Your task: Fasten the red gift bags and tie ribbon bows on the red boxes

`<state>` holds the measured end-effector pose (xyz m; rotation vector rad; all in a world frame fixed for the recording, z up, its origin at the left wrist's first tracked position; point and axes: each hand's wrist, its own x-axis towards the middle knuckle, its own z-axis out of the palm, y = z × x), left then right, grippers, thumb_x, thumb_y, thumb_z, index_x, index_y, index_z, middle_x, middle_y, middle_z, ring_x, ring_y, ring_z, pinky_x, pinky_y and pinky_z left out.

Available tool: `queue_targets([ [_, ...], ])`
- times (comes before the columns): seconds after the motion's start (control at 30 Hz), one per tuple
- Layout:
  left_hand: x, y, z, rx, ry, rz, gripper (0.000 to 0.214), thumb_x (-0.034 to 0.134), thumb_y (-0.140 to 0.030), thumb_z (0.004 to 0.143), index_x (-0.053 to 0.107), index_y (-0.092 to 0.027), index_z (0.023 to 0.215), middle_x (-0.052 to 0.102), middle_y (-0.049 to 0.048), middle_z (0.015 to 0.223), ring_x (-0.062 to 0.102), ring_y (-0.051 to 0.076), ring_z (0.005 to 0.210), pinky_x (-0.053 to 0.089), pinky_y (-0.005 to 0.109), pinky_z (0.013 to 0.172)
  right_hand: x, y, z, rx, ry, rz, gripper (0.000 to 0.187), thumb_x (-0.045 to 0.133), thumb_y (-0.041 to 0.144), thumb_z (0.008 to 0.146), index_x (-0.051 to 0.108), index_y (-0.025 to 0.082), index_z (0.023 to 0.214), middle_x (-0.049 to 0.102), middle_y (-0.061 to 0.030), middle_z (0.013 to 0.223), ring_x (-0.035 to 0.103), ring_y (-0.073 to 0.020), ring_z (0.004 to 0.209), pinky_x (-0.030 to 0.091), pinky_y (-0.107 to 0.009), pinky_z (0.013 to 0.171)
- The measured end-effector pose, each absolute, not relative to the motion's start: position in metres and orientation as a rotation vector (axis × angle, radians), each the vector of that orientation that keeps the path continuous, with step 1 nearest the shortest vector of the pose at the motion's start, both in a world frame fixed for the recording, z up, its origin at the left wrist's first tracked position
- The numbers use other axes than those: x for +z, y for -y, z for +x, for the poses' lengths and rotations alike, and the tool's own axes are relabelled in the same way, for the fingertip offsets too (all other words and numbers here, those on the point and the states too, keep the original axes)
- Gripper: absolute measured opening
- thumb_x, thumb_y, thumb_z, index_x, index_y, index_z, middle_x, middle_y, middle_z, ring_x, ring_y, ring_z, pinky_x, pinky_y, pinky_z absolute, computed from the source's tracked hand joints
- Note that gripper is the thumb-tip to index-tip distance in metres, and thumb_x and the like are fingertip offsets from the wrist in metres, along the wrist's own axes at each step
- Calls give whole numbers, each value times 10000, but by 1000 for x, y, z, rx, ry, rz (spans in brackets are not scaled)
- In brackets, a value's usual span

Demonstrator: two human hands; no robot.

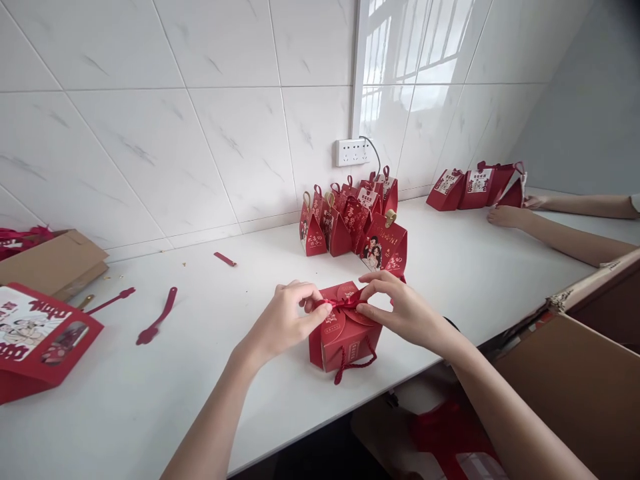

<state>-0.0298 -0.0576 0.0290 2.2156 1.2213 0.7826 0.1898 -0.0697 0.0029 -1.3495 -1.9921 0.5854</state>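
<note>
At the near edge of the white tabletop point(150, 400) stands a small red paper gift box point(345, 343). Its rounded top flaps are folded shut and a red cord handle point(355, 365) hangs down its front. The person's left hand point(287, 320) and right hand point(400, 310) meet over the lid, one at each side. Both are closed in a pinch. Thumb and forefinger of each grip an end of the thin red ribbon point(340, 303) that lies across the top of the box, and the other fingers are curled in.

Just behind the box, toward the tiled wall, a cluster of tall peaked red gift boxes point(350, 220) stands packed together; the nearest one shows a printed couple. Above them is a white wall socket point(353, 152) with a cable plugged in.

To the left, a long red paper strip point(157, 317) lies flat on the table, with a short red strip point(225, 259) farther back. A flat red printed carton point(35, 340) lies at the left edge, and a brown cardboard box point(55, 263) sits behind it.

Far to the right, another person's bare hand point(505, 215) rests on the table beside a row of red boxes lying on their sides point(475, 187). Whether it holds anything I cannot tell. A large open brown carton point(575, 380) stands at the near right, beside the table.
</note>
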Motion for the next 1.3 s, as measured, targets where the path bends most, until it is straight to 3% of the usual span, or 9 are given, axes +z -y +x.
queue_targets([
  [0.2,35,82,-17,681,-1666,2249,199,466,-360,827,504,-215,696,468,-46,486,400,126,431,301,245,459,31,62,188,437,1987,-1306,208,505,382,866,621,210,855,566,-88,1128,577,-218,1025,461,-355,857],
  [0.3,28,97,-7,697,-1864,2361,194,449,-358,841,518,-212,734,512,-33,496,442,147,436,305,251,455,51,48,170,421,2198,-1225,204,517,331,861,663,198,810,585,-76,1094,597,-203,956,448,-345,855],
  [0.47,6,112,4,1058,-1922,2515,132,457,-264,842,501,-200,735,576,-11,595,510,150,476,353,255,470,65,30,143,528,2605,-1093,142,602,271,787,705,203,717,632,-65,1029,586,-223,949,452,-305,794],
  [0.67,-9,117,10,1229,-1887,2285,89,466,-203,801,469,-206,712,549,0,656,532,139,521,387,229,465,50,27,132,495,2513,-1171,176,512,250,829,658,172,771,643,-69,910,588,-176,770,434,-295,694],
  [0.8,-6,115,9,1224,-1757,1978,61,491,-253,781,492,-215,734,571,-1,669,553,149,565,427,235,508,43,46,148,490,2115,-1286,197,504,358,863,617,196,857,629,-48,950,581,-174,871,425,-291,757],
  [0.97,0,109,7,1087,-1698,1725,247,478,-448,811,497,-219,719,574,-7,668,540,156,594,428,256,561,26,82,175,546,1907,-1526,322,489,505,841,548,201,750,592,-27,788,547,-160,711,415,-285,648],
  [1.07,-1,106,6,1068,-1725,1696,338,469,-533,809,477,-217,689,557,-14,648,514,152,590,404,256,572,14,89,176,611,1883,-1579,299,523,498,815,527,204,761,579,-22,799,533,-155,691,411,-288,642],
  [1.3,1,100,-2,1016,-1576,1540,350,477,-514,814,464,-205,651,505,-33,603,456,119,546,350,217,521,11,72,176,1001,1820,-1552,264,535,435,795,552,185,710,554,-3,700,465,-129,627,353,-263,572],
])
